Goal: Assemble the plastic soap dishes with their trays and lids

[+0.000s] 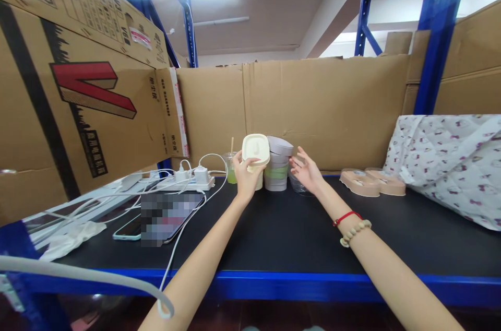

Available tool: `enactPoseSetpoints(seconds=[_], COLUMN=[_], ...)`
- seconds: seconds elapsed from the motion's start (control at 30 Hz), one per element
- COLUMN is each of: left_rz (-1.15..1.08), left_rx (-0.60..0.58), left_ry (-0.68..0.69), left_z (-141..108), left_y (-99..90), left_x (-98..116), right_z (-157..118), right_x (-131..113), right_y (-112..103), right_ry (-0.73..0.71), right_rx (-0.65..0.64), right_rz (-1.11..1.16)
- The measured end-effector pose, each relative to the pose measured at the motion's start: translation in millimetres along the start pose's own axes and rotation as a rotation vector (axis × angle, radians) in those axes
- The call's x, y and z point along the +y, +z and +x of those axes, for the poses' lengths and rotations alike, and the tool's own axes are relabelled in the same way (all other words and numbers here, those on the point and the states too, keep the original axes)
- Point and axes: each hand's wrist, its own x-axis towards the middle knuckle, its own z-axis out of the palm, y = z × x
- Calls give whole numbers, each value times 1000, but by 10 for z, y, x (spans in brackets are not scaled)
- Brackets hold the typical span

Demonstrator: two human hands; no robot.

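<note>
My left hand grips a small cream container with a rounded square lid, its lid side tilted toward me. Just right of it stands a round grey canister with a green band, its grey lid sitting tilted on top. My right hand is raised to the right of the canister, fingers spread, holding nothing. Behind that hand is a clear plastic container, partly hidden. Behind my left hand stands a clear cup with green liquid and a straw.
On the black shelf lie two phones, a power strip with white cables and a white tissue at left. Pinkish containers and a patterned quilted cloth are at right. Cardboard stands behind.
</note>
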Motion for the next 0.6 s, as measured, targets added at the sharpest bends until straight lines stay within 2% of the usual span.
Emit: enactPoseSetpoints(seconds=[0.13,0.27,0.37,0.6], left_rz=[11,-41,-129,-397], left_rx=[-21,0,29,45], left_ry=[21,-35,-133,-426], left_z=[-15,-24,-28,27], left_y=[3,7,31,59], left_x=[33,56,76,64], right_z=[38,42,8,-40], right_x=[-102,-139,-165,-269], right_y=[-100,-121,-77,26], right_ry=[29,105,183,245], right_rx=[-127,-91,-48,27], right_rz=[127,256,346,391])
